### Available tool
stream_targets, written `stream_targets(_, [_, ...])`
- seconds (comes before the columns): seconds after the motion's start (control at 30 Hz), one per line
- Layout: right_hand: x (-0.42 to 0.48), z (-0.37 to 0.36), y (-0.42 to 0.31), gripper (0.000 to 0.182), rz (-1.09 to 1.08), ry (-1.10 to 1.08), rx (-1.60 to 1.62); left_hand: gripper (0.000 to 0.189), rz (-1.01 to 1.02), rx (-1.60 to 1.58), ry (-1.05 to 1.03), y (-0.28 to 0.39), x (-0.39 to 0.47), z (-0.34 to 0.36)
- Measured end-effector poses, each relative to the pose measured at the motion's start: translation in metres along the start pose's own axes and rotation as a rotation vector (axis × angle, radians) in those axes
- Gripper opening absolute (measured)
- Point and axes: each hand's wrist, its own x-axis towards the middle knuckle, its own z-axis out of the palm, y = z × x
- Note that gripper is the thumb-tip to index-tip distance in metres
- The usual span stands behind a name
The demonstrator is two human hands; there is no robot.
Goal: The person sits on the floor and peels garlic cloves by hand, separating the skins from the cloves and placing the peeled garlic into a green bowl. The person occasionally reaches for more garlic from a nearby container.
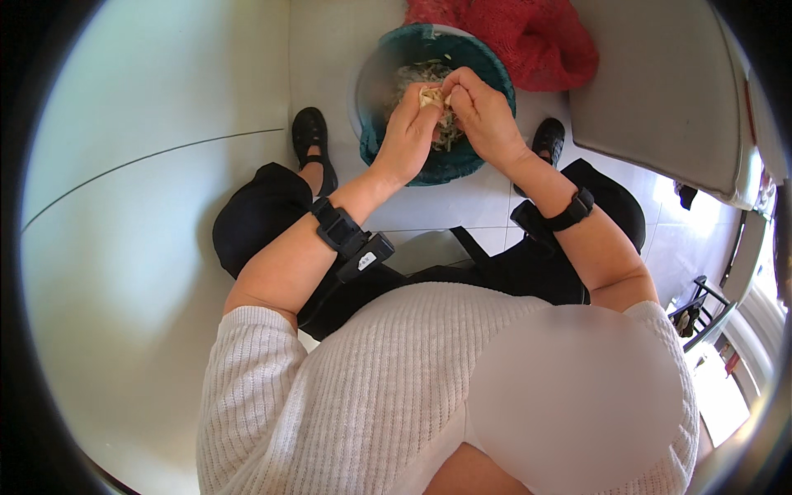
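Observation:
Both hands meet over a round bin (374, 145) with a dark green plastic liner. Between the fingers of my left hand (411, 127) is a small pale, papery piece (431, 97), possibly garlic. My right hand (486, 117) pinches at the right side of that same piece with thumb and forefinger. Below the hands, pale and greenish scraps (450, 133) lie inside the bin. Part of these scraps is hidden behind the hands.
Behind the bin to the right lies a red mesh bag (544, 49). A beige padded piece of furniture (656, 93) stands at the right. Black shoes (312, 139) flank the bin on the tiled floor (445, 210). A black metal rack (699, 309) is at the far right.

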Motion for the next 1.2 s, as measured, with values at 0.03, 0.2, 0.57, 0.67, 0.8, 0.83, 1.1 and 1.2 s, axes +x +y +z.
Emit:
stream_targets(0.03, [0.001, 0.001, 0.002, 0.013, 0.027, -0.009, 0.064, 0.023, -0.022, -0.029, 0.011, 0.001, 0.0, 0.0])
stream_targets(0.2, [0.008, -0.009, -0.007, 0.011, 0.322, -0.178, 0.474, 0.024, -0.169, -0.3, 0.007, 0.007, 0.001, -0.007])
stream_targets(0.57, [0.01, -0.02, -0.009, 0.019, 0.409, -0.11, 0.609, 0.029, -0.225, -0.57, 0.05, 0.005, 0.006, -0.017])
stream_targets(0.67, [0.01, -0.022, -0.016, 0.021, 0.462, -0.202, 0.581, 0.034, -0.178, -0.478, 0.076, 0.006, 0.006, -0.014])
stream_targets(0.8, [0.007, -0.017, -0.021, 0.02, 0.485, -0.281, 0.464, 0.042, -0.088, -0.18, 0.069, 0.014, 0.004, -0.005])
stream_targets(0.83, [0.006, -0.014, -0.02, 0.02, 0.461, -0.286, 0.473, 0.044, -0.092, -0.116, 0.062, 0.013, 0.003, -0.006])
stream_targets(1.1, [0.007, -0.016, -0.01, 0.014, 0.307, -0.19, 0.457, 0.039, -0.006, 0.164, 0.097, 0.002, 0.01, -0.005])
stream_targets(1.2, [0.01, -0.022, -0.013, 0.016, 0.4, -0.177, 0.531, 0.037, -0.107, 0.017, 0.083, 0.015, 0.005, -0.003])
